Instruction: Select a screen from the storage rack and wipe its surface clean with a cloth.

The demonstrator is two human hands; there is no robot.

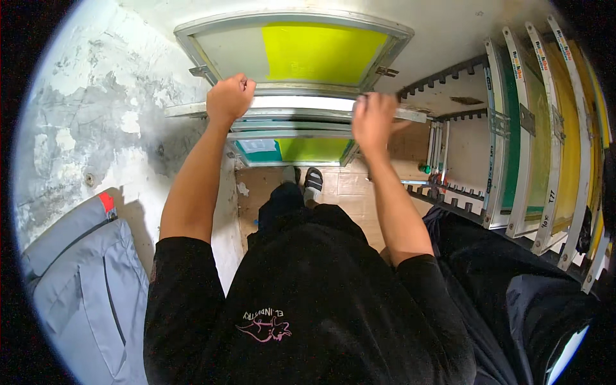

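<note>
The long silvery metal frame (301, 108) stood between silver-framed yellow-green screens (321, 54), seemingly not yet clear of them, left hand's (230, 97) fingers curled around its bar, right hand's (374, 119) blurred grip impossible to tell.

Left hand (231, 98) curled, arm extended; right hand (374, 122) bent, blurred.

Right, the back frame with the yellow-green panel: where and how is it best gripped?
Probably by both metal side bars, left bar and right bar, coming from the person's side and above. The wide frame stands on edge near the wall, so holding both ends should balance it; its flat panel offers nothing to grip. I'd avoid the metal clips.
</note>
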